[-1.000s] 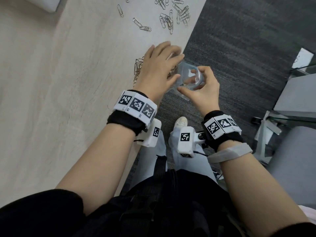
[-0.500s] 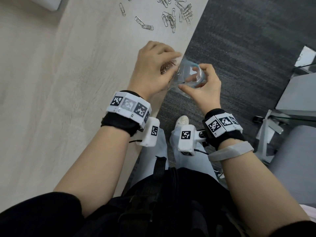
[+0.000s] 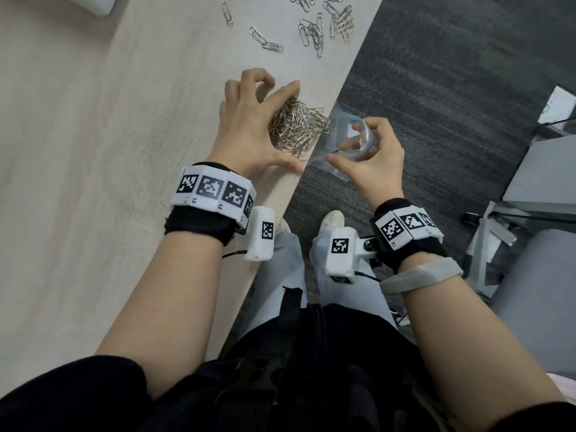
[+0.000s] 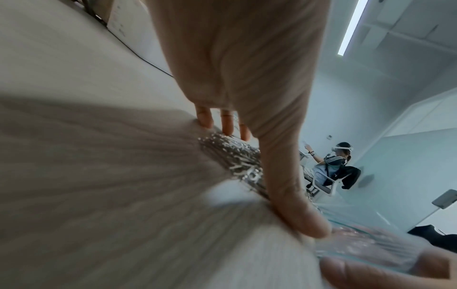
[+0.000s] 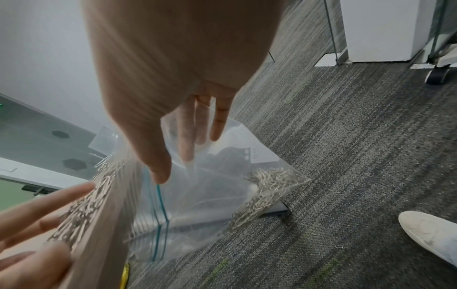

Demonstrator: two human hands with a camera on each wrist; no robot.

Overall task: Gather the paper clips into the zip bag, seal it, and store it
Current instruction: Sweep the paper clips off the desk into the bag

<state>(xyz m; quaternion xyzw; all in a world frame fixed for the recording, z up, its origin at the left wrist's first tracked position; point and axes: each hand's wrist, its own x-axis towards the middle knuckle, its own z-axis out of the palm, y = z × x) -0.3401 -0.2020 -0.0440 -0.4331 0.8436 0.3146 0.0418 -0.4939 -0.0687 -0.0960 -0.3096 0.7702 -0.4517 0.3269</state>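
A heap of silver paper clips [image 3: 307, 127] lies at the table's edge [image 3: 311, 169]. My left hand [image 3: 277, 120] cups the heap from the far and left sides, fingers spread and loosely bent, thumb resting along the edge. My right hand [image 3: 349, 145] pinches the mouth of the clear zip bag [image 3: 339, 120] and holds it apart just off the edge, beside the heap. In the right wrist view the zip bag [image 5: 197, 195] hangs below the tabletop with a clump of clips [image 5: 267, 187] in its bottom corner. Loose clips [image 3: 318, 26] lie farther up the table.
A light wood table [image 3: 93, 182] fills the left; dark carpet [image 3: 452, 88] lies to the right. My legs and white shoes [image 3: 333, 218] are under the edge. A white object's corner [image 3: 93, 1] sits far left. A seated person [image 4: 331, 164] is across the room.
My left hand went from lying over the clips to a spread cupping pose, so the heap now shows at the edge. The right hand kept holding the bag there.
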